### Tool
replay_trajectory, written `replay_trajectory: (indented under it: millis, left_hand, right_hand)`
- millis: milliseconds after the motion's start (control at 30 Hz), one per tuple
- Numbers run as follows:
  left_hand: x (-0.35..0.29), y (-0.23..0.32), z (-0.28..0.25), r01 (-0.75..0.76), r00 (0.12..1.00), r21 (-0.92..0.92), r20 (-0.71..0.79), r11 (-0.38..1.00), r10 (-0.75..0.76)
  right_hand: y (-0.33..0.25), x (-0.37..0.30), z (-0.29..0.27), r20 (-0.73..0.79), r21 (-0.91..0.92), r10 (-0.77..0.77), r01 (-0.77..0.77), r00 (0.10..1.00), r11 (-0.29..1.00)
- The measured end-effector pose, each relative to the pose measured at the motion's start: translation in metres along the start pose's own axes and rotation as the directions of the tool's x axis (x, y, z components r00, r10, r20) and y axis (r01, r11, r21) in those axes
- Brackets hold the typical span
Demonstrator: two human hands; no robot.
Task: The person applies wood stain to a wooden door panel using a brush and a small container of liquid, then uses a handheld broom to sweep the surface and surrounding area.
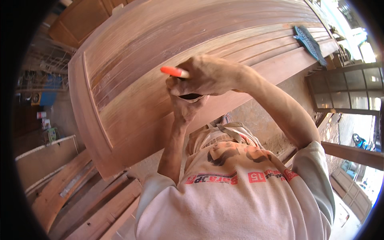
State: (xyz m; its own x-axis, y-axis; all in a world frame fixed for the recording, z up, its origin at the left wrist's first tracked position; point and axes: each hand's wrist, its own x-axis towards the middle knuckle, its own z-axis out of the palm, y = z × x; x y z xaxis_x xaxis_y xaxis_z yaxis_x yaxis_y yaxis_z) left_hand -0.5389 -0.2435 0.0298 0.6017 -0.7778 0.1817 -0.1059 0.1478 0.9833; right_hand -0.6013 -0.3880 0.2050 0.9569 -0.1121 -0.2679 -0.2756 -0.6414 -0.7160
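Note:
My right hand [208,75] is closed round a paintbrush [173,72] with an orange-ended, pale handle; its bristles are hidden. Just below, my left hand [186,110] wraps round a small cup [191,97] with a dark inside, mostly covered by my fingers. The two hands are close together, the right one over the cup's mouth. Beneath them lies a large wooden door panel [148,56] of reddish, grooved boards with a raised border.
A blue brush head [309,43] with dark bristles rests on the panel's far right. Wooden planks [96,210] are piled at lower left. Behind the panel stands a brown wooden door [82,20]. A paned frame [346,89] is at right.

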Motion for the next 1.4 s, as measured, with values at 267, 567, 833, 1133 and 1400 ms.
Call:
replay_trajectory:
  millis: [267, 567, 833, 1133, 1400]
  left_hand:
    - [-0.017, 0.029, 0.004, 0.172, 0.974, -0.35, 0.201, 0.921, -0.106]
    - [-0.038, -0.009, -0.004, -0.031, 0.997, -0.054, 0.074, 0.998, 0.035]
    - [-0.038, -0.006, -0.007, -0.052, 0.993, -0.161, 0.099, 0.986, 0.069]
    - [-0.023, -0.001, -0.017, -0.296, 0.952, -0.031, 0.066, 0.955, 0.298]
    - [-0.017, 0.002, -0.028, -0.07, 0.99, -0.177, 0.112, 0.982, 0.091]
  right_hand:
    - [-0.015, -0.059, -0.049, -0.287, -0.011, -0.171, 0.175, 0.943, 0.985]
    - [-0.029, -0.107, -0.074, -0.408, 0.297, 0.062, 0.068, 0.911, 0.952]
    - [-0.007, -0.065, -0.046, -0.142, 0.109, -0.368, 0.384, 0.919, 0.917]
    - [-0.004, -0.03, 0.0, 0.15, -0.039, -0.095, 0.102, 0.984, 0.994]
    - [-0.002, -0.011, 0.024, 0.23, -0.134, -0.034, 0.066, 0.973, 0.989]
